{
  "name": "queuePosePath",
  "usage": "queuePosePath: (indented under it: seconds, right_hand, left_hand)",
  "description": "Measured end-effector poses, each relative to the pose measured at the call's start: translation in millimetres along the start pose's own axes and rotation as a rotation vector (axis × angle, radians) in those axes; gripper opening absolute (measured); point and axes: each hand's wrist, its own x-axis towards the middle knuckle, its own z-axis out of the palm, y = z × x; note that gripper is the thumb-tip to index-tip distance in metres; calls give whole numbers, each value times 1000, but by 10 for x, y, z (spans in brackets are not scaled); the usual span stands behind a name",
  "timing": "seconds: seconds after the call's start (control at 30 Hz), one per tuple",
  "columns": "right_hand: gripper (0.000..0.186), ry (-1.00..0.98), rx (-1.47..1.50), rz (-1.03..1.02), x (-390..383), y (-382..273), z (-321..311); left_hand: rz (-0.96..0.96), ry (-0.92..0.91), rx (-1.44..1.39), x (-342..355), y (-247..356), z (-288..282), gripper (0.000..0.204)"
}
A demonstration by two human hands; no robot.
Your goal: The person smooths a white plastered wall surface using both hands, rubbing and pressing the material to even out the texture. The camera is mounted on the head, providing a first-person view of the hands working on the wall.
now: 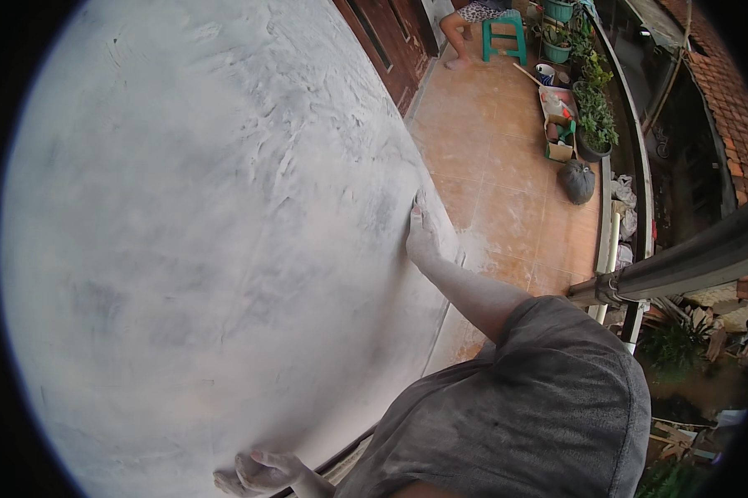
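A large wall [191, 207] fills the left half, coated in uneven white and grey plaster or filler with smears and powder on it. My right hand [422, 236] presses against this wall near its right edge, the arm reaching out from a dusty grey sleeve. Its thumb points upward, and the other fingers are mostly hidden; whatever lies under them does not show. Low at the bottom, my left hand [266, 473] hangs close to the wall with its fingers curled in. Its palm is out of sight. White dust covers both hands.
An orange tiled floor [498, 149] carries white dust. Along its right side stand a black bag [576, 182], an open cardboard box [560, 139] and potted plants [594, 116]. Far back, a person's legs [457, 37] show beside a green stool [504, 37]. A post [689, 257] juts in at right.
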Motion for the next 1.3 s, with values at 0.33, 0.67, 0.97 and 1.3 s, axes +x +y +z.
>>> queuePosePath:
  seconds: [0.33, 0.67, 0.97, 1.3]
  right_hand:
    - [55, -42, -135, -286, -105, 178, 33]
    - [56, -55, 9, -403, -147, 41, 353]
    - [60, -32, 166, 302, -331, 221, 271]
    - [59, -111, 119, 406, -586, -24, 126]
  left_hand:
    - [-30, 42, 13, -43, -28, 20, 28]
    - [-1, 26, 4, -43, -57, 15, 29]
    - [20, 19, -72, -31, -40, -36, 28]
    - [48, 8, -90, -68, -82, -64, 26]
